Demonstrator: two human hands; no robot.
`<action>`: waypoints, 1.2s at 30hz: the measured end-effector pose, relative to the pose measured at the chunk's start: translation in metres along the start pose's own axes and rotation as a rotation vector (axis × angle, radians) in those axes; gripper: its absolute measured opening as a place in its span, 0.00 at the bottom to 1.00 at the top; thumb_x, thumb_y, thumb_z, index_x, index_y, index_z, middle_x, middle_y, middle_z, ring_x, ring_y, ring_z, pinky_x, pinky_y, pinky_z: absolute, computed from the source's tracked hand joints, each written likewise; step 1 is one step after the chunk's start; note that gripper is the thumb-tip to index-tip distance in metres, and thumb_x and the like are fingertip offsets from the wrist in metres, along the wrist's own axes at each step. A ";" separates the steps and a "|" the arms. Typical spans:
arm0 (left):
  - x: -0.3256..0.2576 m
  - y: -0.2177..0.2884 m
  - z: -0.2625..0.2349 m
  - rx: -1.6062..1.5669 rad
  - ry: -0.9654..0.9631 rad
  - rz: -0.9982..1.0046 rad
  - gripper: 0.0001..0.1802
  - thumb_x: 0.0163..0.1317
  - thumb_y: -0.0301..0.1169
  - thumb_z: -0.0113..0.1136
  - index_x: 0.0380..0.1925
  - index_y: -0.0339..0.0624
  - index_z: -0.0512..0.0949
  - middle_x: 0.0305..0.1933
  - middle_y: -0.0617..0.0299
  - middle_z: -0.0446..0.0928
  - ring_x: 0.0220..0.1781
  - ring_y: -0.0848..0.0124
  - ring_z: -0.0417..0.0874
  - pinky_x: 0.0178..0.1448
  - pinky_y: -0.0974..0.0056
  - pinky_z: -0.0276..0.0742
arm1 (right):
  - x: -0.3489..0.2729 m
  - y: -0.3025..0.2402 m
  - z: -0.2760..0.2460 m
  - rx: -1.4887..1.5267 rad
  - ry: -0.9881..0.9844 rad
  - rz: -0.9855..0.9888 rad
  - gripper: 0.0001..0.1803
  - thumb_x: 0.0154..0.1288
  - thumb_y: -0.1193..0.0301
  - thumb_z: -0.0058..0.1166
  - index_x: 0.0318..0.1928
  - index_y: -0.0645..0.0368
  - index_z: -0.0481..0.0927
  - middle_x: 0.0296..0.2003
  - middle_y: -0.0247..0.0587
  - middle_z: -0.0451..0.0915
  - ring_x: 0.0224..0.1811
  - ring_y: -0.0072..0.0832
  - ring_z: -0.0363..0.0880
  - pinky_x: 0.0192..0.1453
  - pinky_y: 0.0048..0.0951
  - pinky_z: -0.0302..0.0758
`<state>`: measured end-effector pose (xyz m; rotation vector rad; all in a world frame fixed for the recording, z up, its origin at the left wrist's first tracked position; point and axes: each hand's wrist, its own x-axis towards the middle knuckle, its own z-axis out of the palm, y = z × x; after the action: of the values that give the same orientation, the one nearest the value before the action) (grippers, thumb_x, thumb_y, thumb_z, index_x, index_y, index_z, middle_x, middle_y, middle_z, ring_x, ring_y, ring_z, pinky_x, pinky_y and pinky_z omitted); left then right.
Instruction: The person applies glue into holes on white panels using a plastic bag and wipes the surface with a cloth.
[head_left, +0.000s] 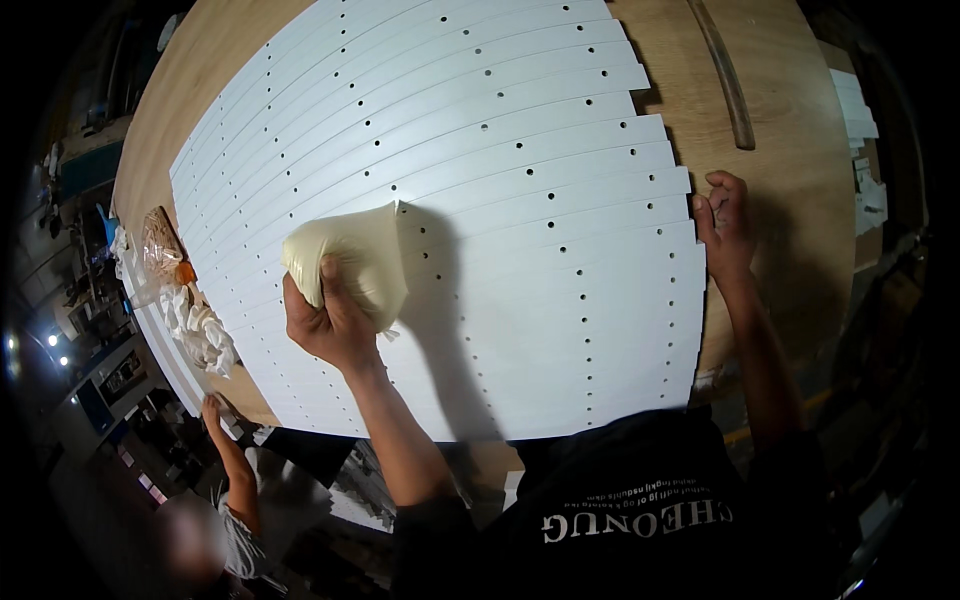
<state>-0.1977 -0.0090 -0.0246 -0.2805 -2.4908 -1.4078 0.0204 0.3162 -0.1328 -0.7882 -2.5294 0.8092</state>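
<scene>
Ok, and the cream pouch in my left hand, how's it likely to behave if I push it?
The cream pouch will probably give and deform, since it bulges and creases where your left hand grips it. Its shiny, film-like surface may be a little slippery. Its full, rounded body could make it fairly heavy, though the contents are hidden.

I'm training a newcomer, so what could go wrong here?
The glossy, cream, pillow-shaped pouch, gripped in the left hand, might slip or split over the flat white strips with round holes. The right hand, at their uneven right-hand edge, could nudge some strips out of line.
</scene>
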 end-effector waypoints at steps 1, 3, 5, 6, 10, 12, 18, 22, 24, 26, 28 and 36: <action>0.002 0.000 0.000 -0.022 0.010 0.004 0.07 0.63 0.29 0.59 0.33 0.36 0.78 0.28 0.66 0.79 0.29 0.82 0.74 0.36 0.76 0.70 | 0.000 0.000 0.000 -0.002 -0.004 0.014 0.16 0.59 0.72 0.57 0.47 0.57 0.71 0.29 0.35 0.69 0.32 0.30 0.71 0.38 0.31 0.70; 0.005 0.002 -0.001 0.042 0.002 0.010 0.07 0.64 0.29 0.59 0.33 0.36 0.78 0.28 0.66 0.79 0.29 0.82 0.74 0.36 0.76 0.70 | -0.001 0.002 0.002 0.016 0.005 0.017 0.16 0.59 0.72 0.57 0.47 0.57 0.72 0.28 0.35 0.69 0.31 0.30 0.71 0.38 0.31 0.70; 0.007 0.002 0.000 0.057 -0.001 0.015 0.07 0.64 0.29 0.59 0.32 0.36 0.78 0.28 0.67 0.79 0.29 0.82 0.74 0.36 0.76 0.70 | 0.000 0.002 0.002 0.024 0.015 0.013 0.16 0.59 0.72 0.57 0.47 0.57 0.72 0.28 0.35 0.69 0.31 0.30 0.70 0.38 0.30 0.70; 0.008 0.002 0.001 0.041 0.000 0.016 0.07 0.64 0.29 0.59 0.32 0.36 0.78 0.29 0.67 0.79 0.29 0.82 0.74 0.36 0.76 0.70 | 0.000 0.002 0.002 0.024 0.020 0.008 0.15 0.58 0.72 0.58 0.47 0.57 0.72 0.28 0.35 0.69 0.31 0.29 0.70 0.37 0.30 0.70; 0.010 0.000 0.004 -0.008 -0.012 0.008 0.07 0.64 0.30 0.59 0.32 0.36 0.78 0.29 0.67 0.79 0.29 0.81 0.74 0.36 0.76 0.70 | 0.000 -0.001 0.001 0.027 0.027 0.003 0.15 0.58 0.72 0.58 0.46 0.57 0.73 0.28 0.34 0.69 0.31 0.29 0.71 0.37 0.29 0.70; 0.011 0.000 0.005 -0.018 -0.022 0.003 0.07 0.64 0.30 0.59 0.32 0.36 0.78 0.29 0.67 0.79 0.29 0.81 0.74 0.36 0.76 0.70 | 0.001 -0.002 0.000 0.023 0.031 -0.008 0.15 0.58 0.72 0.58 0.46 0.56 0.73 0.28 0.34 0.69 0.31 0.28 0.71 0.37 0.29 0.70; 0.014 -0.005 0.011 0.004 -0.019 -0.003 0.07 0.63 0.30 0.59 0.32 0.36 0.78 0.28 0.67 0.79 0.29 0.81 0.74 0.36 0.75 0.70 | 0.001 -0.001 0.000 0.012 0.028 -0.011 0.15 0.58 0.72 0.58 0.46 0.56 0.73 0.28 0.34 0.68 0.31 0.27 0.70 0.35 0.28 0.70; 0.019 -0.006 0.009 -0.006 0.001 0.018 0.09 0.64 0.32 0.59 0.32 0.36 0.78 0.29 0.67 0.79 0.29 0.81 0.74 0.36 0.75 0.70 | 0.001 -0.001 0.000 0.000 0.023 -0.020 0.15 0.58 0.72 0.58 0.46 0.55 0.73 0.27 0.33 0.68 0.29 0.26 0.69 0.33 0.27 0.69; 0.024 -0.005 0.008 -0.002 0.027 0.015 0.09 0.64 0.33 0.59 0.32 0.36 0.78 0.29 0.67 0.79 0.29 0.82 0.74 0.36 0.75 0.70 | 0.001 -0.001 0.001 0.022 0.033 0.002 0.15 0.58 0.73 0.58 0.46 0.55 0.73 0.27 0.33 0.68 0.28 0.26 0.69 0.33 0.27 0.69; 0.029 -0.003 0.008 0.008 0.044 0.017 0.10 0.64 0.33 0.59 0.32 0.36 0.78 0.28 0.67 0.79 0.29 0.82 0.74 0.36 0.76 0.70 | 0.000 0.000 0.001 0.036 0.033 0.020 0.15 0.58 0.73 0.58 0.45 0.55 0.73 0.27 0.33 0.68 0.28 0.26 0.69 0.33 0.27 0.69; 0.034 -0.004 0.006 0.026 0.052 0.024 0.10 0.64 0.33 0.59 0.32 0.36 0.78 0.28 0.67 0.79 0.29 0.82 0.74 0.35 0.76 0.70 | 0.000 0.000 0.001 0.044 0.023 0.034 0.15 0.58 0.73 0.58 0.45 0.56 0.73 0.27 0.33 0.68 0.28 0.26 0.69 0.33 0.27 0.69; 0.038 -0.006 0.003 0.003 0.033 0.006 0.12 0.65 0.34 0.57 0.36 0.35 0.79 0.30 0.65 0.80 0.30 0.80 0.76 0.36 0.74 0.72 | 0.001 -0.002 -0.001 0.033 0.012 0.006 0.14 0.58 0.72 0.57 0.46 0.56 0.73 0.29 0.35 0.70 0.29 0.29 0.71 0.34 0.29 0.69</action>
<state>-0.2354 -0.0083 -0.0186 -0.2621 -2.4634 -1.3948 0.0190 0.3159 -0.1302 -0.7881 -2.4980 0.8439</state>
